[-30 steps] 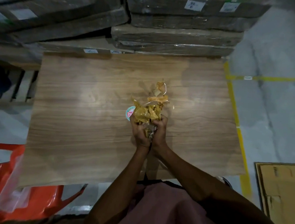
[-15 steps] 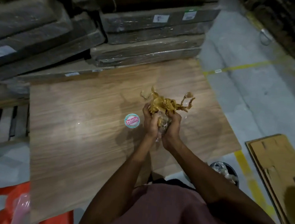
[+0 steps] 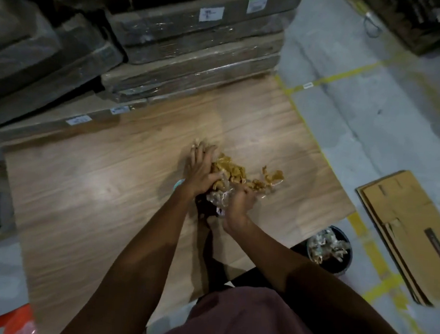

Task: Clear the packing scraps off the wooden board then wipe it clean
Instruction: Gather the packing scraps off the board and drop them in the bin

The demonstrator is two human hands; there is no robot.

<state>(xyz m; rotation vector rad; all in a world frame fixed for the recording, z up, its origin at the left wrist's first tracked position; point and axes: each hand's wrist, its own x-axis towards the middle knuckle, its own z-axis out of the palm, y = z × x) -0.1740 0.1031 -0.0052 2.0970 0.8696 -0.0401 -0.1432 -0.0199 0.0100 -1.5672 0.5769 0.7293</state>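
Stacked wrapped panels point(image 3: 191, 51) are looming along the far side of the board point(image 3: 85, 195), which is lying flat and serving as the surface, with grey floor point(image 3: 375, 121) and yellow lines to the right. Both hands are working over the right half of the board. The left hand point(image 3: 200, 169) is pressing flat, fingers point(image 3: 198, 149) stretched out and open, against the side of the scraps point(image 3: 235, 174), a crumpled bunch of brown tape and clear film. The right hand point(image 3: 238, 205) is closing its fingers round the lower, clear part of the bunch. Whether the bunch is resting on the board or being held just above it, I cannot tell.

Loose ends are sticking out to the right, beyond either hand. Those look likely to tear off or drop back onto the board if the bunch is being lifted before it is squeezed tighter. Tape is sticky, so bits may be clinging to the palms or to the wood and leaving marks for the wipe. A small round lid-like thing point(image 3: 178, 184) is peeping out under the left wrist; a careless sweep could knock it off. A dark bin point(image 3: 329, 250) holding similar scraps is standing on the floor just off the board's near right corner, so a hasty toss could be missing it. No cloth is showing.
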